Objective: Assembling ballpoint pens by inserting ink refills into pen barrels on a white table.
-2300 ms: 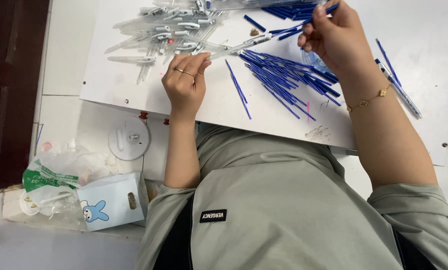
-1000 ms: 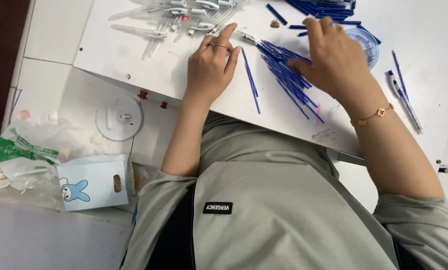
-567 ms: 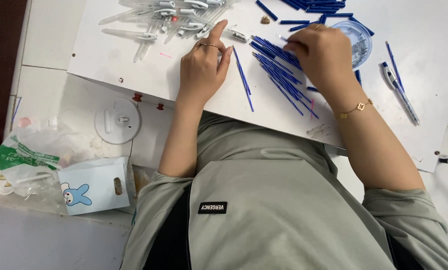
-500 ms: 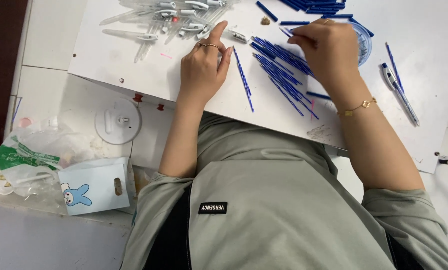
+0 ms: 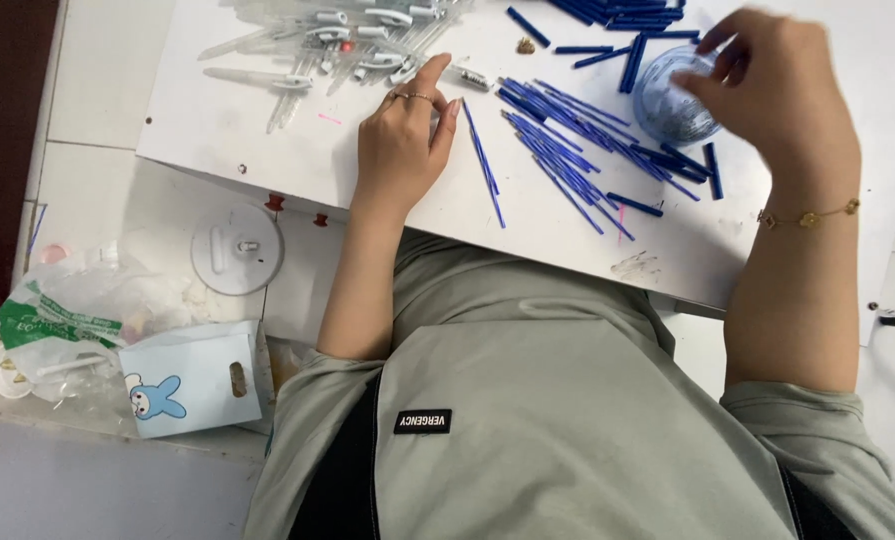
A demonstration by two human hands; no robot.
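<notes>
Left hand beside blue refills; right hand raised.

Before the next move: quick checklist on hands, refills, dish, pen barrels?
1. Left hand resting flat on the white board, holding nothing: ok.
2. Right hand over the round blue dish; whether it grips anything: cannot tell, blurred.
3. Blue refills within reach between the hands: ok.
4. Refills neatly aligned: not ok, loosely fanned.
5. Clear pen barrels piled beyond the left hand, on the board: ok.
</notes>
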